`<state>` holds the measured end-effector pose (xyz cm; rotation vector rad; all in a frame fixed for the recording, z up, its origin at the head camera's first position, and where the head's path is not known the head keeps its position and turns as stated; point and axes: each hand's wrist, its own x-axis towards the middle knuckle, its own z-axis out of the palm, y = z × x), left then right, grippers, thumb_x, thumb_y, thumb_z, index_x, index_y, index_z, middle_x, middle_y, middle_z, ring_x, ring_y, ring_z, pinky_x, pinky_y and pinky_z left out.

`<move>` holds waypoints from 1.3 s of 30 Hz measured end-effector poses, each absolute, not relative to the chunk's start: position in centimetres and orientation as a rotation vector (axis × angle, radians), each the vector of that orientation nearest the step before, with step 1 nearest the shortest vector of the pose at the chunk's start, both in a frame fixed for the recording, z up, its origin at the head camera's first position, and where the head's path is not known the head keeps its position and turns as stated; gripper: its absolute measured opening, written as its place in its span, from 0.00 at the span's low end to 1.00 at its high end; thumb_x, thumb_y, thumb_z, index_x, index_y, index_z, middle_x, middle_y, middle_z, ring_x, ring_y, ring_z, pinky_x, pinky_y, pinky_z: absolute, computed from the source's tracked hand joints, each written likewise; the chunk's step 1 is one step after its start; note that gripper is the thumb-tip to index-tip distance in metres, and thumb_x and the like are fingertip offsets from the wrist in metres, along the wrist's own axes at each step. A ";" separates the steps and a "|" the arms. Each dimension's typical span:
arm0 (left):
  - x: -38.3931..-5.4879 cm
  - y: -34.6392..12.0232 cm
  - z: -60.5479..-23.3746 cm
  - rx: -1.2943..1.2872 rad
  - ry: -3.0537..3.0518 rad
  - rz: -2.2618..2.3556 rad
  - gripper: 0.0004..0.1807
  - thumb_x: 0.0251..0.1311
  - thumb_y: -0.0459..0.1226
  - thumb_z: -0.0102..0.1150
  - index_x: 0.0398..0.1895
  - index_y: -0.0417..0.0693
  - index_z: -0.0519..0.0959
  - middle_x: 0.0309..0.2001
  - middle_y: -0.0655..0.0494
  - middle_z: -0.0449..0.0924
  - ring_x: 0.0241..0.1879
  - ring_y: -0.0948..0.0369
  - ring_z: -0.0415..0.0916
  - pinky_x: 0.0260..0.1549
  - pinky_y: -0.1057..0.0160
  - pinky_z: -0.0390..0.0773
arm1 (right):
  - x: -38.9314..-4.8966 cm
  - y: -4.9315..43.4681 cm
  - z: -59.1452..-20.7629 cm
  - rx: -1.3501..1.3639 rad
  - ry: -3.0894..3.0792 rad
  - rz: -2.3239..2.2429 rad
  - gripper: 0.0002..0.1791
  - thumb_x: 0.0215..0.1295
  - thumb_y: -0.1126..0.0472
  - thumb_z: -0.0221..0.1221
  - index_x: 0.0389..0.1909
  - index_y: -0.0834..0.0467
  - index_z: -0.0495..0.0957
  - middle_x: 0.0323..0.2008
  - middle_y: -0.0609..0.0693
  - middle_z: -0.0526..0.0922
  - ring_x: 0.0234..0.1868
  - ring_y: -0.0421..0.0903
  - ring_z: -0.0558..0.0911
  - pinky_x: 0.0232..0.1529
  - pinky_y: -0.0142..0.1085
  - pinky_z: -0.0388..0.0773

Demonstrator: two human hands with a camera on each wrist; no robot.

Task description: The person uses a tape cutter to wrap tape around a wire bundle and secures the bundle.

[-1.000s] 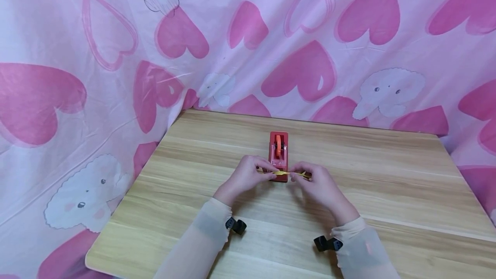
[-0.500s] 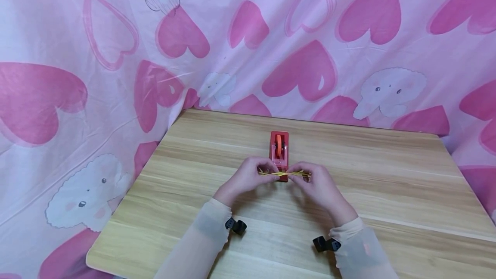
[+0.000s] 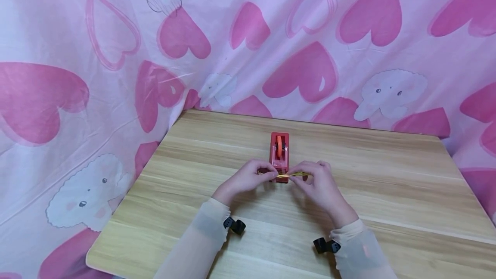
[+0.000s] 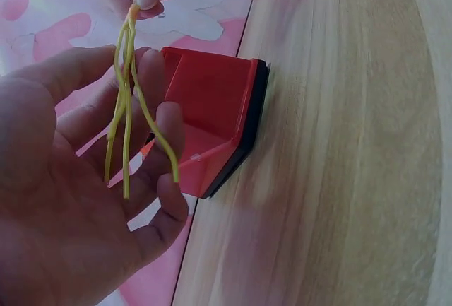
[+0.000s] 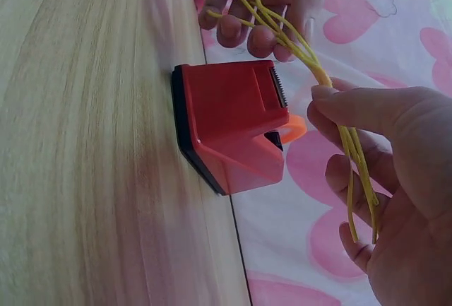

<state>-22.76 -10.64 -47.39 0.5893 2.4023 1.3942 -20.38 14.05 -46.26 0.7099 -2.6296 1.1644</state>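
Note:
A bundle of thin yellow wires point(image 5: 360, 172) stretches between the two hands, with its strands loose at both ends. Around its middle is a narrow wrapped section, orange-yellow in the left wrist view. My right hand point(image 5: 417, 172) pinches the bundle by this section between thumb and fingertips. My left hand point(image 4: 78, 172) holds the strands on the other side between thumb and forefinger, its other fingers loosely bent behind them. Just beyond the hands stands a red tape dispenser point(image 3: 280, 158) with an orange roll core point(image 3: 279, 147), a black base and a toothed cutter; the hands partly cover its near end.
The dispenser stands on a wood-grain table point(image 3: 368, 184). A pink cloth point(image 3: 240, 68) with hearts and white cartoon animals hangs behind the table and along its left side. Each wrist bears a small black camera point(image 3: 234, 226).
Both hands stay near the dispenser and hold the wires. The right hand's fingers have shifted and turned slightly around the bundle. The dispenser has not moved on the table.

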 end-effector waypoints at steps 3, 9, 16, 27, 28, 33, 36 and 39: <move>-22.8 -10.6 -47.5 0.583 2.417 1.403 0.08 0.73 0.44 0.60 0.44 0.57 0.87 0.44 0.64 0.86 0.46 0.64 0.79 0.50 0.60 0.78 | -20.4 14.0 -46.2 0.711 -2.624 1.159 0.10 0.60 0.64 0.74 0.39 0.47 0.89 0.39 0.42 0.90 0.42 0.45 0.86 0.63 0.59 0.53; -22.7 -10.5 -47.4 0.571 2.432 1.424 0.05 0.71 0.44 0.63 0.42 0.60 0.87 0.45 0.65 0.86 0.46 0.63 0.78 0.49 0.58 0.77 | -20.4 14.0 -46.1 0.686 -2.646 1.156 0.09 0.60 0.63 0.74 0.39 0.47 0.89 0.39 0.42 0.90 0.39 0.44 0.84 0.63 0.59 0.52; -22.6 -10.6 -47.2 0.617 2.457 1.414 0.03 0.68 0.43 0.67 0.41 0.60 0.88 0.42 0.65 0.87 0.45 0.65 0.79 0.51 0.60 0.78 | -20.5 14.0 -45.9 0.658 -2.692 1.171 0.09 0.60 0.64 0.74 0.39 0.48 0.89 0.38 0.42 0.90 0.34 0.46 0.79 0.61 0.57 0.50; -22.5 -10.5 -46.9 0.729 2.522 1.383 0.06 0.64 0.38 0.71 0.42 0.58 0.90 0.44 0.64 0.89 0.43 0.66 0.80 0.46 0.64 0.79 | -20.8 14.1 -46.0 0.647 -2.767 1.161 0.10 0.62 0.61 0.73 0.43 0.47 0.88 0.43 0.43 0.91 0.41 0.45 0.84 0.65 0.60 0.47; -22.5 -10.5 -46.9 0.739 2.525 1.382 0.06 0.63 0.38 0.72 0.41 0.57 0.90 0.44 0.64 0.89 0.42 0.67 0.80 0.46 0.65 0.79 | -20.8 14.1 -46.0 0.653 -2.770 1.156 0.09 0.62 0.60 0.73 0.42 0.48 0.88 0.42 0.43 0.91 0.41 0.44 0.84 0.65 0.59 0.47; -22.5 -10.5 -46.8 0.767 2.572 1.333 0.06 0.61 0.37 0.73 0.40 0.56 0.91 0.42 0.63 0.89 0.41 0.67 0.79 0.44 0.66 0.78 | -20.8 14.1 -45.8 0.668 -2.813 1.130 0.07 0.60 0.58 0.74 0.40 0.48 0.89 0.39 0.41 0.91 0.41 0.42 0.85 0.64 0.57 0.48; -22.5 -10.5 -46.7 0.785 2.607 1.300 0.07 0.60 0.37 0.74 0.41 0.56 0.92 0.42 0.63 0.89 0.40 0.67 0.79 0.42 0.67 0.78 | -20.8 14.1 -45.7 0.661 -2.850 1.114 0.08 0.60 0.55 0.75 0.40 0.47 0.90 0.38 0.40 0.91 0.38 0.41 0.84 0.63 0.56 0.49; -22.5 -10.5 -46.7 0.808 2.661 1.264 0.07 0.60 0.37 0.75 0.41 0.56 0.92 0.42 0.63 0.89 0.41 0.67 0.77 0.42 0.66 0.77 | -20.7 14.0 -45.5 0.647 -2.883 1.103 0.09 0.60 0.53 0.75 0.41 0.46 0.90 0.38 0.39 0.91 0.36 0.41 0.82 0.59 0.52 0.51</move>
